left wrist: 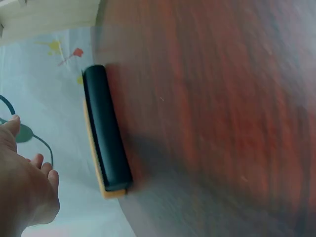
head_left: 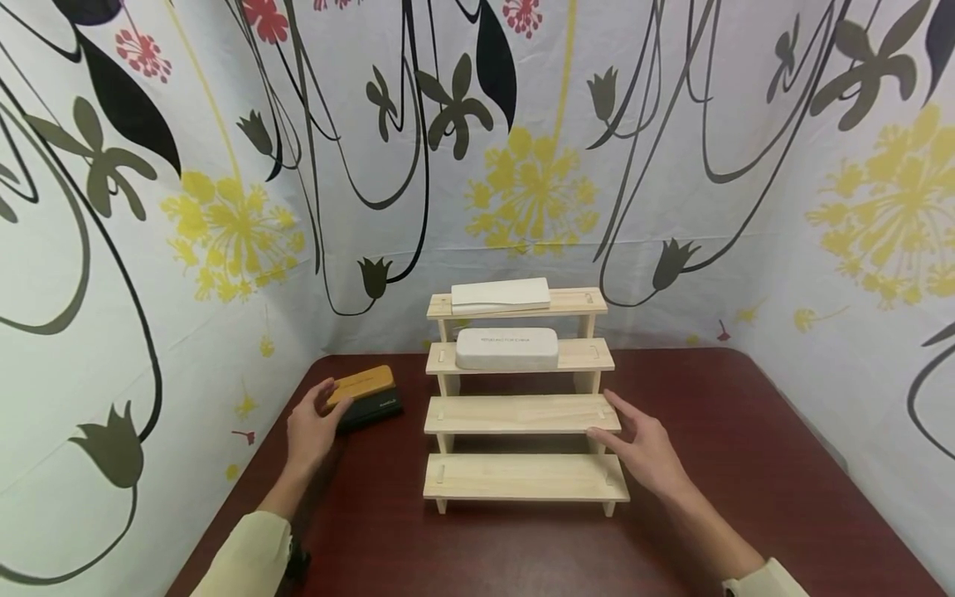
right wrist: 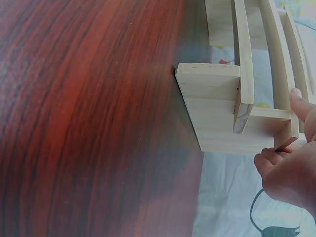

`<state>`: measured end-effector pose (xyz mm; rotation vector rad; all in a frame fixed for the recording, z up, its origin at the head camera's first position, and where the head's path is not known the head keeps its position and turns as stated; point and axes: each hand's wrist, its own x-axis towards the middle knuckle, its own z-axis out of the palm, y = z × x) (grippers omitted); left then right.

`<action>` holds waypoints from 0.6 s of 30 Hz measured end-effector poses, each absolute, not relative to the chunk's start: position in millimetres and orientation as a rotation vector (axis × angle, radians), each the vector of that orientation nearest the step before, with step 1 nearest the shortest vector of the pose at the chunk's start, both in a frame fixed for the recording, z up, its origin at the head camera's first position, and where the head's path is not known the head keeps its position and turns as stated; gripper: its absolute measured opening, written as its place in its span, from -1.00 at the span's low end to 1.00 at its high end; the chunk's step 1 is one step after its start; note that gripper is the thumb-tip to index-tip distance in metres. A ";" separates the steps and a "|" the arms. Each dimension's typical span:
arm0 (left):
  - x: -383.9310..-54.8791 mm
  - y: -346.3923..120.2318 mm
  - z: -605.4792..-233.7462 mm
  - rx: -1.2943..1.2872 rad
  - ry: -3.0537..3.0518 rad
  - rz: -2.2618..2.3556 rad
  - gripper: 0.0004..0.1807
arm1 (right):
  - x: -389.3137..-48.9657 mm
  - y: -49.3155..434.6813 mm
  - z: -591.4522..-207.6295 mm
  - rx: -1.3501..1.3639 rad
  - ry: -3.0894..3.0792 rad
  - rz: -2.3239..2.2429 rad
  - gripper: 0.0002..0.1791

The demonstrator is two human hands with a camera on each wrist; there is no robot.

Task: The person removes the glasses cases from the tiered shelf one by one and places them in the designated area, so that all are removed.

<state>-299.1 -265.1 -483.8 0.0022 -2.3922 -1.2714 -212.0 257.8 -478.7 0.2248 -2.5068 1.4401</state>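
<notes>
My left hand (head_left: 313,427) hovers at the left end of a flat mustard-yellow case (head_left: 363,385), its thumb and fingers spread around that end. In the left wrist view a gap shows between the hand (left wrist: 29,182) and the case. Beneath the yellow case lies a dark green case (left wrist: 107,128) with a rounded edge. My right hand (head_left: 645,448) grips the right end of the second step up of a pale wooden four-step stand (head_left: 522,413). In the right wrist view, its thumb (right wrist: 298,101) rests on the step's front edge while the other fingers curl at its end.
A white oblong case (head_left: 507,348) with small lettering sits on the stand's third step. The top step carries a flat white item (head_left: 500,295). Under everything is a dark red-brown table (head_left: 522,555), with flower-patterned cloth (head_left: 485,207) hanging behind and along both sides.
</notes>
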 end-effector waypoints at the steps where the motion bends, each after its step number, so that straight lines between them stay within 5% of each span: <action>1: -299.7 -262.3 -482.4 -0.014 -2.385 -1.275 -0.33 | -212.0 257.9 -478.7 0.224 -2.508 1.440 -0.08; 18: -302.7 -208.9 -455.6 -0.306 -2.298 -1.493 -0.28 | -213.3 257.6 -478.4 0.203 -2.521 1.397 -0.09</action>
